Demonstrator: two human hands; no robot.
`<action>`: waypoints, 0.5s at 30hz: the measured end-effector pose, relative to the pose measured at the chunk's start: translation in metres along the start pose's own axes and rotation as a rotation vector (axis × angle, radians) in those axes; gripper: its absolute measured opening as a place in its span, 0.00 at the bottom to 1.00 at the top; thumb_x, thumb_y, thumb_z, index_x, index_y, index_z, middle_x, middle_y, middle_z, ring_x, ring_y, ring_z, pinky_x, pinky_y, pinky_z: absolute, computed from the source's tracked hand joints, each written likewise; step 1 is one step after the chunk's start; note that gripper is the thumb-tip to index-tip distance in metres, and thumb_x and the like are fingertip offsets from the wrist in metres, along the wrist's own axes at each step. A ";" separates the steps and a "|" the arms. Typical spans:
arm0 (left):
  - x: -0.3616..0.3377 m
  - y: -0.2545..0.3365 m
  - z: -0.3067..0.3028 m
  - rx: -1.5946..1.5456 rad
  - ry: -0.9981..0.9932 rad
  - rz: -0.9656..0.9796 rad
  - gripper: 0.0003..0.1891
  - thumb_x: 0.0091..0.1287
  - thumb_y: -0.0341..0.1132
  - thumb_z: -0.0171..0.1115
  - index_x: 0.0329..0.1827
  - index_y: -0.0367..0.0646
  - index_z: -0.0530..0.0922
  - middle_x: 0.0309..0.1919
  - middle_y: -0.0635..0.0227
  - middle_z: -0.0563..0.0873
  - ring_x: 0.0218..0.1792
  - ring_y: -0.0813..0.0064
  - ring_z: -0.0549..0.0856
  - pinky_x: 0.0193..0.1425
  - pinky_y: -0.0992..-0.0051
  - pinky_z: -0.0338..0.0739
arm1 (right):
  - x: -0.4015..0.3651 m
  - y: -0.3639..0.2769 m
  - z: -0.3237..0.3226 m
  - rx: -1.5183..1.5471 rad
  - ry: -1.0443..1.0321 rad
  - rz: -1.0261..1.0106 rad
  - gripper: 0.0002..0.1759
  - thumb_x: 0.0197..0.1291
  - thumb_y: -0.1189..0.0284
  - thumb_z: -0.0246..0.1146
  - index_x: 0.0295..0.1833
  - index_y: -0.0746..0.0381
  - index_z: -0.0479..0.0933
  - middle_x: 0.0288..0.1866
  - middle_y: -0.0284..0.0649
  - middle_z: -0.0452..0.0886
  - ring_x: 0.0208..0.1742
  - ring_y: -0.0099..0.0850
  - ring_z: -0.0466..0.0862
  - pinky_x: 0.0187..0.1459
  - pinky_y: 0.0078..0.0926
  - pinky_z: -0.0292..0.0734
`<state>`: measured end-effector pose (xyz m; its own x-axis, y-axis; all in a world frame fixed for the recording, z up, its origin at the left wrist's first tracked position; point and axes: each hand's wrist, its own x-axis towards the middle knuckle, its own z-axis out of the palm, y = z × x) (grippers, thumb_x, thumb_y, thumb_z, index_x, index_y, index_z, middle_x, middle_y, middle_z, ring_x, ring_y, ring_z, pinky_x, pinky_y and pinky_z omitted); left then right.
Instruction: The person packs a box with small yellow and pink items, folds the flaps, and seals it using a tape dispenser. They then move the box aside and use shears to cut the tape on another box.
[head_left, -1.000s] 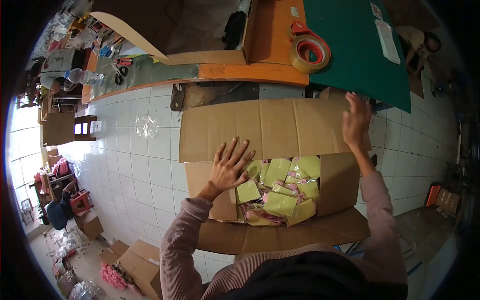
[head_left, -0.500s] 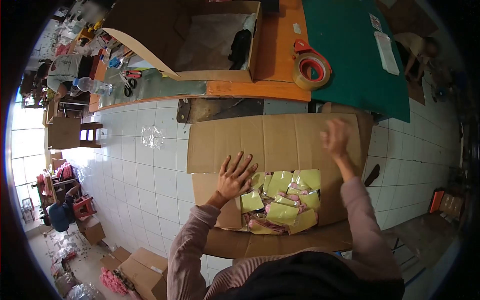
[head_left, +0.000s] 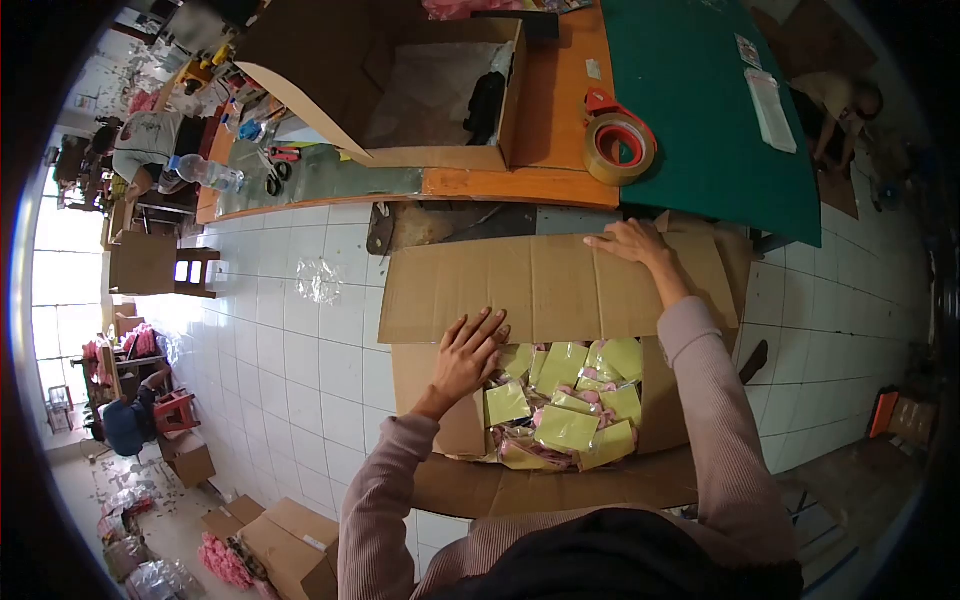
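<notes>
A large cardboard box stands in front of me, its far flap folded inward over part of the opening. Inside lie several clear plastic packets with yellow-green cards and pink pieces. My left hand rests with spread fingers on the left side of the box, its fingertips over the near edge of the far flap. My right hand lies on the far edge of that flap, fingers stretched toward the left and the palm facing down. Neither hand holds a loose object.
Across the box is a table with a tape dispenser, a green mat, an open carton, scissors and a plastic bottle. Other cartons stand lower left. People sit at the left and upper right.
My right hand has moved left and away from me, from above the flap onto its far edge. My left hand stays nearly in place. The view has shifted slightly.
</notes>
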<state>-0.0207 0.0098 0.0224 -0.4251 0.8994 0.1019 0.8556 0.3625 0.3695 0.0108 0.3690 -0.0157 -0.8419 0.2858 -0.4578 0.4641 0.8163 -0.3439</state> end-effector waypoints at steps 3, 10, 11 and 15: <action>-0.011 -0.012 -0.041 0.102 -0.111 -0.092 0.24 0.61 0.36 0.56 0.62 0.49 0.68 0.66 0.65 0.65 0.66 0.66 0.65 0.67 0.61 0.58 | -0.005 -0.006 -0.001 0.006 0.041 0.026 0.42 0.44 0.33 0.54 0.41 0.63 0.80 0.43 0.54 0.80 0.48 0.47 0.79 0.51 0.45 0.71; -0.147 -0.100 -0.088 -0.947 -0.154 -1.207 0.36 0.64 0.66 0.37 0.69 0.53 0.58 0.63 0.60 0.69 0.64 0.61 0.65 0.63 0.50 0.57 | -0.009 -0.001 0.007 0.195 0.164 0.186 0.39 0.45 0.32 0.53 0.37 0.59 0.82 0.40 0.50 0.82 0.44 0.50 0.80 0.55 0.51 0.67; -0.165 -0.117 -0.068 -1.079 -0.226 -1.253 0.39 0.62 0.70 0.32 0.70 0.54 0.56 0.63 0.60 0.68 0.64 0.60 0.65 0.62 0.49 0.58 | -0.013 0.003 0.012 0.202 0.172 0.194 0.39 0.45 0.32 0.53 0.37 0.59 0.82 0.40 0.50 0.82 0.44 0.50 0.80 0.55 0.51 0.67; -0.167 -0.157 0.006 -1.417 -0.346 -1.297 0.42 0.61 0.71 0.35 0.70 0.49 0.56 0.66 0.56 0.63 0.66 0.59 0.61 0.64 0.56 0.59 | -0.036 0.029 -0.005 0.042 0.256 0.344 0.41 0.44 0.31 0.52 0.48 0.54 0.79 0.52 0.49 0.77 0.57 0.48 0.72 0.63 0.51 0.56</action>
<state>-0.0820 -0.1961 -0.0576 -0.2821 0.3582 -0.8900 -0.7698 0.4691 0.4328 0.0535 0.3844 -0.0051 -0.6750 0.6574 -0.3350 0.7360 0.6323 -0.2420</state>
